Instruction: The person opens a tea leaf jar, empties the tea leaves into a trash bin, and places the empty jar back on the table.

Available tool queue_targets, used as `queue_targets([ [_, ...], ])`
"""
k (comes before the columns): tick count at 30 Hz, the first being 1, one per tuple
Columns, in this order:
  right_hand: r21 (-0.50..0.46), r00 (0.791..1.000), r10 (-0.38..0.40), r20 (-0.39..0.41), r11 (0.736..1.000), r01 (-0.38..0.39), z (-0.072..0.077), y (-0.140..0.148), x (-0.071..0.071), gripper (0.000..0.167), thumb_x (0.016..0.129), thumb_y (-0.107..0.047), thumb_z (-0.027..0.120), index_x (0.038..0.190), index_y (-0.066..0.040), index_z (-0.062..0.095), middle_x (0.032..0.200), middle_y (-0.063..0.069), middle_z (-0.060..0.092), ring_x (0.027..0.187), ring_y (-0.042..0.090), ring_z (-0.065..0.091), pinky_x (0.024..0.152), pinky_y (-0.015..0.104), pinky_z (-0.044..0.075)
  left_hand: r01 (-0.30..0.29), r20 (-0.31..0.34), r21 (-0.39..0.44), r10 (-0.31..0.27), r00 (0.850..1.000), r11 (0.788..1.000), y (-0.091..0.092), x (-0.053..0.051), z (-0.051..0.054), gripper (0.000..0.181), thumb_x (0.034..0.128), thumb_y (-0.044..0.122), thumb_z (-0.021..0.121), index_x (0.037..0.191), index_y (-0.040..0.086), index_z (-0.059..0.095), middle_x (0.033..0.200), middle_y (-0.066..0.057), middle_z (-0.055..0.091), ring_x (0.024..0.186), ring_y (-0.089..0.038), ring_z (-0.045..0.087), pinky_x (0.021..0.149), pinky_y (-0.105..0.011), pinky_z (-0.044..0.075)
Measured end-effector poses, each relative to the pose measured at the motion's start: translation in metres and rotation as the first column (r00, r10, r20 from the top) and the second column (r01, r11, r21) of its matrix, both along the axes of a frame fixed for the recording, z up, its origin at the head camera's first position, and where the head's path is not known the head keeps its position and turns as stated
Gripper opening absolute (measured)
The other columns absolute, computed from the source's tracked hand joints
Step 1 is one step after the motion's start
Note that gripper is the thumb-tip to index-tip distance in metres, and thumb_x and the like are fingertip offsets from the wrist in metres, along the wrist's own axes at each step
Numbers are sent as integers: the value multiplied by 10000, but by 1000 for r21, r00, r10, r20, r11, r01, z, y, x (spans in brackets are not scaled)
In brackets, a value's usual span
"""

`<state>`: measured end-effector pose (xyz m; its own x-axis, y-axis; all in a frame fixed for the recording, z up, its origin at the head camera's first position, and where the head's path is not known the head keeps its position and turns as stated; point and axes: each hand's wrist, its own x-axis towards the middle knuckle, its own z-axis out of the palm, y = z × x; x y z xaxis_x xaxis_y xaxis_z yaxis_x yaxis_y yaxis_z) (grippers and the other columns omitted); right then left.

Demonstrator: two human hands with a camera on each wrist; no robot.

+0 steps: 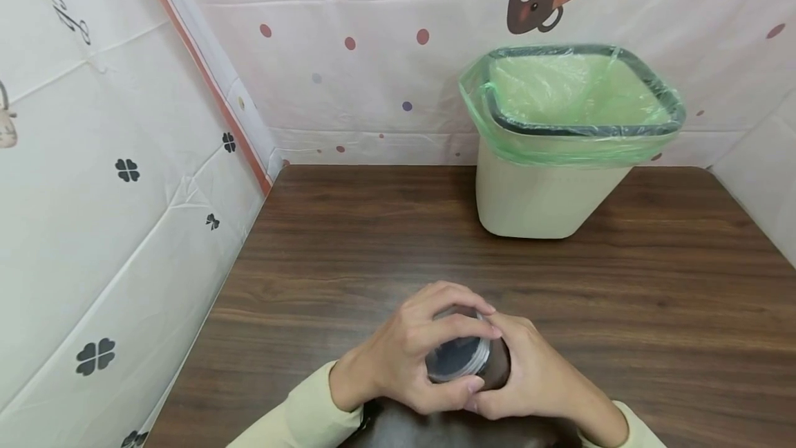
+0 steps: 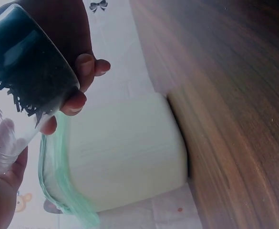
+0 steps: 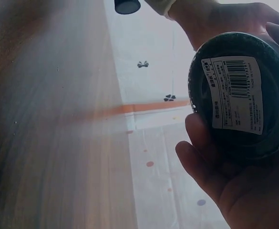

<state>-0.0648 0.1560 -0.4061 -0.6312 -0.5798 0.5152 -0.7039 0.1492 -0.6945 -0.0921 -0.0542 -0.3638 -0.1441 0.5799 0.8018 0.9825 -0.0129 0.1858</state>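
Observation:
Both hands hold a clear jar (image 1: 459, 357) low in the middle of the head view. My left hand (image 1: 410, 348) curls its fingers and thumb round the ridged, see-through lid end. Around the jar's body my right hand (image 1: 537, 372) keeps its grip. Dark, thin strips, perhaps tea leaves (image 2: 34, 71), fill the base end of the jar in the left wrist view; it is tilted there. A white label (image 3: 232, 95) with a barcode sits on the jar's base in the right wrist view. Fingers cover part of the lid and sides.
A cream bin (image 1: 535, 192) with a green plastic liner (image 1: 584, 151) stands at the back of the brown wooden table (image 1: 348, 240). Patterned white sheets (image 1: 348, 88) hang behind and at the left. A black cylindrical thing (image 3: 127, 5) shows at the top edge of the right wrist view.

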Motion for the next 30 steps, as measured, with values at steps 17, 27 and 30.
queue_targets([
  [17, 119, 977, -209, -48, 970, 213, 2, -2, 4, 792, 554, -196, 896, 1272, -207, 562, 1080, -101, 620, 846, 71, 626, 697, 204, 534, -117, 78, 36, 114, 990, 992, 5, 1, -10, 373, 925, 321, 574, 1163, 42, 647, 1178, -137, 614, 1091, -215, 605, 981, -294, 482],
  [27, 171, 924, -340, -174, 914, 368, 0, -3, 5, 877, 545, -290, 907, 1329, -99, 563, 1174, -78, 630, 947, 82, 630, 805, 195, 525, -215, 143, 27, 210, 967, 976, 5, 3, -14, 384, 910, 307, 594, 1206, 65, 629, 1197, -118, 601, 1078, -201, 594, 963, -273, 477],
  [30, 163, 920, -345, -187, 913, 375, 0, -3, 5, 871, 543, -292, 903, 1321, -93, 568, 1157, -82, 630, 934, 75, 627, 789, 194, 525, -219, 145, 31, 213, 966, 975, 6, 3, -14, 380, 911, 307, 594, 1204, 67, 630, 1193, -119, 605, 1080, -201, 596, 961, -275, 479],
])
